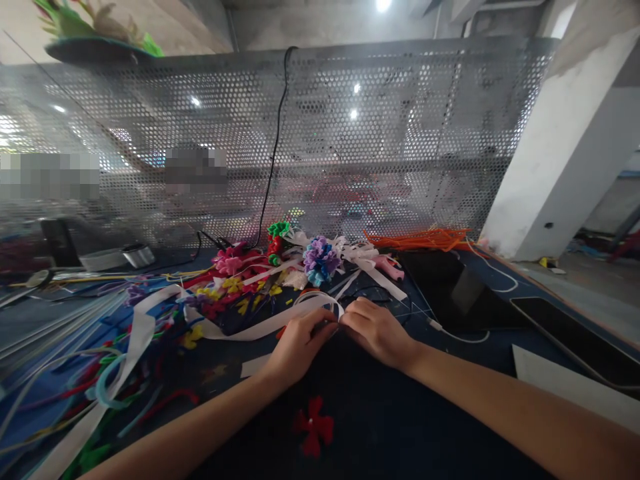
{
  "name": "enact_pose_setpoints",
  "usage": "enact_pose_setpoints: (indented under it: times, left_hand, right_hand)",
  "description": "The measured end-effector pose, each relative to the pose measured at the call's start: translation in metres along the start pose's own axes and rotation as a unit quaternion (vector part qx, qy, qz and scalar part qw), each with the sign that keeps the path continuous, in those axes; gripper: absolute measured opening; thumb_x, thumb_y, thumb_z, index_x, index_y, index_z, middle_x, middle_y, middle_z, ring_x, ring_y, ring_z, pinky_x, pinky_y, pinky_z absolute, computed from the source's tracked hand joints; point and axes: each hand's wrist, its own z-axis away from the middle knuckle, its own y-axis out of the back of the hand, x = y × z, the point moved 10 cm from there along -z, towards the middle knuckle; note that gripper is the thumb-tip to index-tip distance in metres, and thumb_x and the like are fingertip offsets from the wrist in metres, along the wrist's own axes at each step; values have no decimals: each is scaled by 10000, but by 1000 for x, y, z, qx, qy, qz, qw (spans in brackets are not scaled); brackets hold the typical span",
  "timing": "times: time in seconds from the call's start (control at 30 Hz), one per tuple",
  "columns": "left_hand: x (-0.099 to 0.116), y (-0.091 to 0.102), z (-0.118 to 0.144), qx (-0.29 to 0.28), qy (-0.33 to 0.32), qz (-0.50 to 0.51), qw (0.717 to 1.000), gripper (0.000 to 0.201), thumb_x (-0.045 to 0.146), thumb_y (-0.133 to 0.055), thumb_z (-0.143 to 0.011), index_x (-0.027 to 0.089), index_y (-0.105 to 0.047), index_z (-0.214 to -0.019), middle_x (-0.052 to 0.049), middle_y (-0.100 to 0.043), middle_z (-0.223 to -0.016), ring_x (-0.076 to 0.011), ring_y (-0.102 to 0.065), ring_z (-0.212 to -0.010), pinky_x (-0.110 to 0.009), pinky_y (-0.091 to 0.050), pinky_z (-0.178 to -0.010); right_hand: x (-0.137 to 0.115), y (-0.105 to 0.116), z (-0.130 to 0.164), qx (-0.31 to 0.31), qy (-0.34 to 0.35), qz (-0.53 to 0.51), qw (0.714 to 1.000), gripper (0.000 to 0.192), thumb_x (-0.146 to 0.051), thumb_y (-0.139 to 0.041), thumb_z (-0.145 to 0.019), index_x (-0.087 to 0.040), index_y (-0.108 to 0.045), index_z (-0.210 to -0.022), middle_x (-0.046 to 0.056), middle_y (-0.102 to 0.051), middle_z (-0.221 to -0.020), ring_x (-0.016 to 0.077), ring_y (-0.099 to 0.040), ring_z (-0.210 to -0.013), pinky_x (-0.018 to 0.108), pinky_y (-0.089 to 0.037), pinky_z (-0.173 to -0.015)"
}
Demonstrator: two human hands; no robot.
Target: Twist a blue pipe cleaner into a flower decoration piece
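Dark blue cloth covers the worktable, cluttered on the left and back, barer near the person. Both hands meet at table centre: left hand and right hand have fingers curled closed, pinching a white ribbon between them where it forms a small loop. The ribbon trails left across the table, then down toward the near-left corner. Just behind the hands, a heap of small ribbon flowers: purple flower, pink flower, green flower. Red flower lies alone on the cloth between the forearms. Left side: coloured strips and thin rods spread in a tangle. Back right: bundle of orange sticks. Right: black tablet, a phone near the table edge, white cable beside them, white card at the near-right. Perforated metal screen stands along the table's far edge, a black cord hanging down it. White concrete pillar at right; ceiling lights show through the holes.
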Motion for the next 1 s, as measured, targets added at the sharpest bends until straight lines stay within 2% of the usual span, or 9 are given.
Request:
enact_pose_setpoints:
  times: [0.2, 0.47, 0.63, 0.83, 0.9, 1.0]
  left_hand:
    - [-8, -2, -1, -7, 15, -14, 1000, 173, 327, -504, -841, 190, -604, -805, -7, -603, -733, -167, -534, -700, -233, -349, -630]
    - [-14, -4, -4, -26, 34, -4, 999, 205, 334, -461, -858, 175, -569, -786, 11, -559, -708, -155, -502, -688, -237, -352, -618]
    - [-11, -6, -3, -38, 10, -1, 999, 169, 287, -468, -855, 165, -531, -758, 17, -528, -710, -135, -478, -686, -228, -359, -630]
    - [-5, -10, 0, -66, -12, -2, 998, 158, 264, -457, -852, 163, -508, -742, 19, -499, -706, -126, -460, -685, -220, -365, -632]
    - [-3, -10, 1, -67, -16, -5, 998, 150, 252, -465, -846, 164, -503, -730, 24, -496, -700, -121, -457, -677, -214, -361, -626]
    - [-3, -10, 0, -65, -13, -5, 998, 149, 262, -466, -847, 165, -510, -744, 26, -498, -694, -117, -453, -667, -209, -354, -611]
  right_hand:
    - [0, -4, -1, -9, 0, 58, 998, 185, -210, -413, -897, -169, -555, -785, 30, -553, -724, 161, -458, -733, 255, -370, -619]
    - [-4, 0, -2, 0, 13, 54, 998, 208, -226, -396, -905, -165, -561, -795, 34, -558, -709, 163, -477, -725, 260, -368, -630]
    - [-1, -6, -1, -24, 6, -39, 999, 194, -233, -390, -910, -163, -544, -814, 29, -551, -749, 133, -513, -696, 230, -388, -622]
    - [7, -5, 1, -8, -29, -190, 981, 123, -267, -508, -847, -163, -551, -798, 7, -540, -734, 109, -500, -668, 214, -389, -610]
    - [9, -8, -1, -37, -51, -230, 971, 139, -293, -539, -822, -159, -563, -794, -6, -538, -699, 101, -493, -635, 207, -383, -581]
    - [20, -12, -6, -116, -87, -267, 953, 215, -354, -502, -836, -158, -587, -825, -15, -566, -672, 95, -508, -603, 193, -380, -532]
